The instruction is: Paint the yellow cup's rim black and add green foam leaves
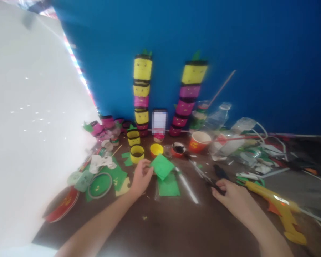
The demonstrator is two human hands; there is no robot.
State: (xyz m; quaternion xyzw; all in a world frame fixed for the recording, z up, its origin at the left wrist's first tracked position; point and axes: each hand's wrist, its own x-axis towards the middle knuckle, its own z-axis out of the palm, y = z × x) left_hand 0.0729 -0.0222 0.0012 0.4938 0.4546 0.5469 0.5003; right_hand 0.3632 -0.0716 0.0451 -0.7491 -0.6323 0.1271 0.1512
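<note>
On the left, the left hand (142, 175) has its fingers drawn together in a pinch at the left corner of a flat, bright green square sheet (162, 167), paper or thin felt. The sheet is tilted like a diamond above the dark brown surface (176, 228), in front of a small yellow cup (156, 150). It looks very light and pliable, likely to bend or crease if squeezed in the middle, so a corner or edge is the sensible place to take hold; slipping seems a small risk. Just below it, a second green rectangular sheet (169, 189) lies flat, and would probably need a fingertip under its rim to lift. Next comes a slim, translucent stick (187, 185), probably stiff and smooth. Further right, metal scissors with black handles (200, 172) point away, blurred; they should feel rigid and heavier, best gripped at the handles, where the right hand (231, 192) curls closed. Beyond lies a yellow plastic glue gun (279, 205), bulkiest here, best taken by its grip.
</note>
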